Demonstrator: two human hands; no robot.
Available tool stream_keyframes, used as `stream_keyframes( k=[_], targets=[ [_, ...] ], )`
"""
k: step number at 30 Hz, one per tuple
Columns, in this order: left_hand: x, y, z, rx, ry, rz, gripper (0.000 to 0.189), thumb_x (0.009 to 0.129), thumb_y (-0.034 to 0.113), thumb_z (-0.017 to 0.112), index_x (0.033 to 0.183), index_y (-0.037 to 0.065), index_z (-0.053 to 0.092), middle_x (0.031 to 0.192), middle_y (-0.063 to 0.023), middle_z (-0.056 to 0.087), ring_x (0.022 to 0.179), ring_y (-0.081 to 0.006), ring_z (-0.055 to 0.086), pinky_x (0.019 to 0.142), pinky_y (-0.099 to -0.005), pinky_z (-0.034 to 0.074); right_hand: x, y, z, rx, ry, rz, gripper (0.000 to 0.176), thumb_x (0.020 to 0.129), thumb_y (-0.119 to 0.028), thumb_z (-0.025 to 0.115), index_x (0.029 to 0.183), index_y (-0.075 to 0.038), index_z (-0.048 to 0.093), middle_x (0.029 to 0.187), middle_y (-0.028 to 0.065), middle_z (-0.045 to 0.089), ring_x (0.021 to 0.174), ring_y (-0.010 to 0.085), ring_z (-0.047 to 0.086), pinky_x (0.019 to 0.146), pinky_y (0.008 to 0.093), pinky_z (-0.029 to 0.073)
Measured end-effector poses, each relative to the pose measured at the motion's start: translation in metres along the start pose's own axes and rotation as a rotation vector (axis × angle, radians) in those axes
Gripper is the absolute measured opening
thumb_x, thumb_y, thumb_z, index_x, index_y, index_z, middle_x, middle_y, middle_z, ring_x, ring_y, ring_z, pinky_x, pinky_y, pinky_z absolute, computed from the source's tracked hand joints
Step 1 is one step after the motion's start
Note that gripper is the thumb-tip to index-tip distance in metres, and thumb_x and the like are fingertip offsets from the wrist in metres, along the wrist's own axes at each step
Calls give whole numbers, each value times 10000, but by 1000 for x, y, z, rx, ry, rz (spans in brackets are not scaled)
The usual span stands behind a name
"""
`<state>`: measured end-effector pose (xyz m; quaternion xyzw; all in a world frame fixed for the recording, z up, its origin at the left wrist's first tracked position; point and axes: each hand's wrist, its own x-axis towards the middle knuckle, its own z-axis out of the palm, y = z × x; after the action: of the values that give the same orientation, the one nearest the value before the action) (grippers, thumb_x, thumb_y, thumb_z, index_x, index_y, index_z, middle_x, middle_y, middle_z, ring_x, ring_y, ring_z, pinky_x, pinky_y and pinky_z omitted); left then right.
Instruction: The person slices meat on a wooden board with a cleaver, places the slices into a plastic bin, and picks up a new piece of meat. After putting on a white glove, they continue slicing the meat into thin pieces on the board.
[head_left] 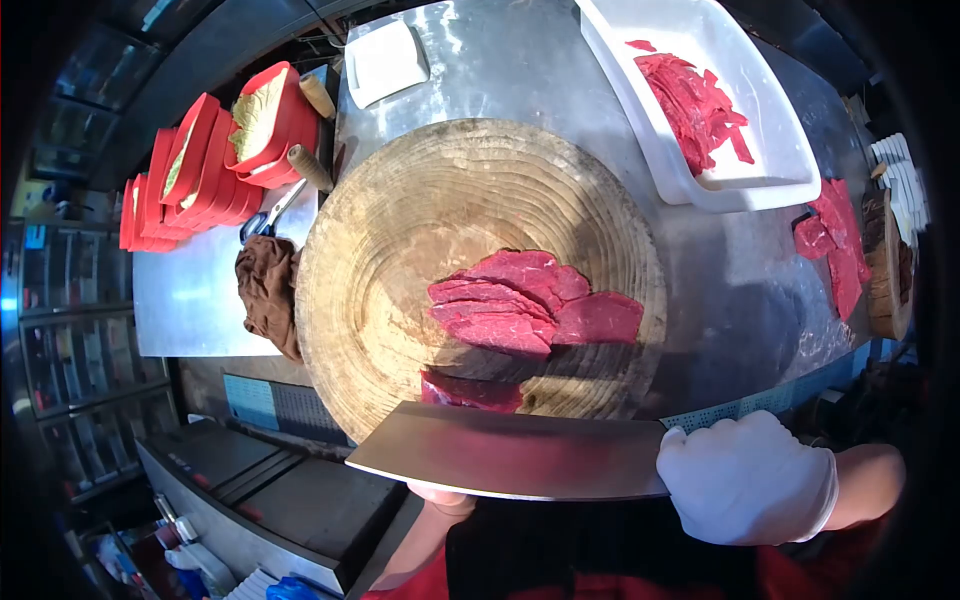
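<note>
Steel cleaver (510, 455), in right hand (745, 490), hides left hand (440, 496).

Broad steel cleaver (510, 455), level, tip pointing left, raw red meat slices (530, 305) overlapping on round wooden board (400, 230)

Red meat (530, 300), grey cleaver (510, 452), white-gloved hand (745, 490)

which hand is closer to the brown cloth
Left. The left hand peeks out under the cleaver, below-right of the brown cloth; the right hand grips its handle far right.
</note>
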<state>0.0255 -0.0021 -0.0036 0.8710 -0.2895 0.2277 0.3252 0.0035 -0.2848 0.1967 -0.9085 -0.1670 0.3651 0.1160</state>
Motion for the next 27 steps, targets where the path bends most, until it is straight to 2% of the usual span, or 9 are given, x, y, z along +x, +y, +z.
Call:
stream_keyframes(
  k=[6, 12, 15, 17, 18, 20, 23, 24, 27],
  targets=[
    [10, 5, -1, -24, -15, -45, 215, 738, 134, 792, 920, 41, 727, 939, -90, 692, 839, -277, 662, 809, -377, 531, 19, 0, -7, 54, -65, 22, 340, 736, -181, 601, 969, 61, 647, 632, 125, 647, 543, 270, 665, 485, 419, 507],
    [25, 9, 0, -63, -21, -104, 209, 738, 137, 788, 915, 42, 729, 932, -86, 694, 824, -274, 662, 801, -371, 533, 40, 0, -15, 50, -71, -41, 316, 756, -189, 598, 956, 52, 642, 644, 127, 649, 562, 276, 675, 492, 421, 510],
    [34, 6, 5, -97, -23, -122, 207, 738, 139, 786, 912, 42, 730, 929, -84, 695, 816, -272, 663, 797, -368, 534, 55, -4, -16, 136, -202, -3, 281, 759, -196, 604, 918, 34, 633, 644, 135, 642, 558, 278, 671, 483, 417, 506],
    [39, 3, 5, -114, -31, -131, 205, 738, 140, 785, 910, 42, 731, 926, -82, 695, 811, -271, 663, 795, -366, 535, 64, -9, -6, 97, -17, -104, 205, 755, -178, 616, 852, 3, 610, 632, 133, 629, 545, 286, 660, 472, 407, 499],
    [39, 3, 4, -127, -36, -138, 204, 738, 140, 784, 909, 42, 731, 925, -82, 696, 809, -271, 663, 793, -365, 535, 76, -9, -3, 102, -28, -96, 205, 755, -178, 616, 852, 3, 610, 632, 133, 629, 545, 286, 660, 472, 407, 499],
    [42, 8, 2, -156, -33, -148, 202, 738, 141, 783, 908, 43, 732, 923, -80, 696, 803, -270, 664, 791, -363, 535, 110, -10, -4, 146, 209, -304, 97, 781, -148, 575, 772, -52, 586, 634, 71, 557, 499, 216, 613, 441, 329, 485],
    [44, 14, 6, -154, 57, -131, 170, 734, 120, 771, 883, 47, 734, 891, -76, 693, 779, -251, 656, 748, -339, 535, 133, -14, -9, 234, 313, -360, 132, 797, -157, 607, 769, -29, 592, 577, 119, 578, 521, 277, 632, 490, 375, 509],
    [40, 15, 13, -142, 123, -134, 165, 736, 121, 772, 880, 51, 733, 888, -77, 691, 790, -242, 652, 737, -336, 533, 131, -13, -12, 287, 209, -290, 148, 801, -165, 618, 767, -25, 585, 573, 137, 592, 519, 292, 628, 492, 399, 508],
    [42, 7, 11, -113, 122, -22, 175, 741, 90, 767, 907, 59, 721, 925, -88, 665, 816, -243, 637, 714, -344, 523, 116, -19, 10, 305, 415, -310, 121, 796, -139, 602, 785, -19, 591, 579, 155, 600, 540, 326, 639, 503, 429, 512]
  ],
)
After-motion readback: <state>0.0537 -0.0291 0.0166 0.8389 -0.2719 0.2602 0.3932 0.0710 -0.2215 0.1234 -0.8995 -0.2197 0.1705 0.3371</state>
